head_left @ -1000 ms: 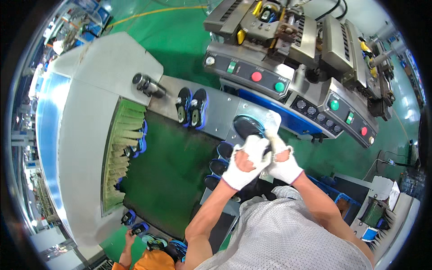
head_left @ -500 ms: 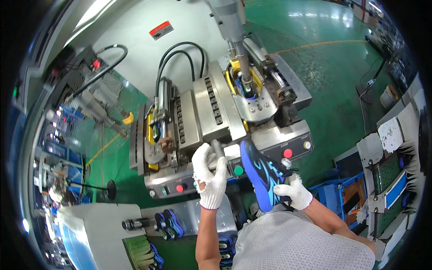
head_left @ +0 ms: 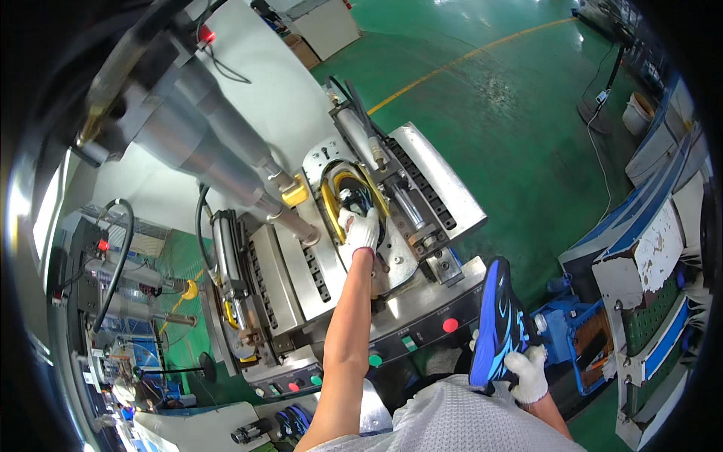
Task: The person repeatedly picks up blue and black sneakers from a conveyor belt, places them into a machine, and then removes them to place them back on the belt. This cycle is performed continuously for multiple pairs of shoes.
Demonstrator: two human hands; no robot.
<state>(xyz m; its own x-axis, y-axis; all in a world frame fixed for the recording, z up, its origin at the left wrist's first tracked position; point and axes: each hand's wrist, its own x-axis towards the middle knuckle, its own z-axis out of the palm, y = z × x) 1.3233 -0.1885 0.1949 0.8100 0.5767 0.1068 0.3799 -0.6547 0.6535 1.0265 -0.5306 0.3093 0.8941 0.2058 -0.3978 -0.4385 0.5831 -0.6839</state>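
Observation:
My right hand point(head_left: 529, 374), in a white knit glove, grips a black and blue sports shoe point(head_left: 506, 324) at its lower end. The shoe stands upright with its blue sole facing left. My left arm stretches forward into the metal press point(head_left: 399, 271). There my left hand point(head_left: 360, 230), also gloved, closes its fingers on a second dark shoe point(head_left: 355, 199) seated between yellow pads point(head_left: 329, 205). The glove and the pads hide much of that shoe. The press's thick metal arm point(head_left: 290, 218) with a yellow block stands to the left of this seat.
Red button point(head_left: 450, 325) and green button point(head_left: 375, 360) sit on the press's front panel. More shoes point(head_left: 294, 419) lie at the lower left. A blue crate point(head_left: 584, 346) and a rack with green panels point(head_left: 644, 331) stand on the right.
My left hand has moved from the front of the press onto the seated shoe. The metal arm no longer covers that seat. My right hand keeps its shoe; the view has turned.

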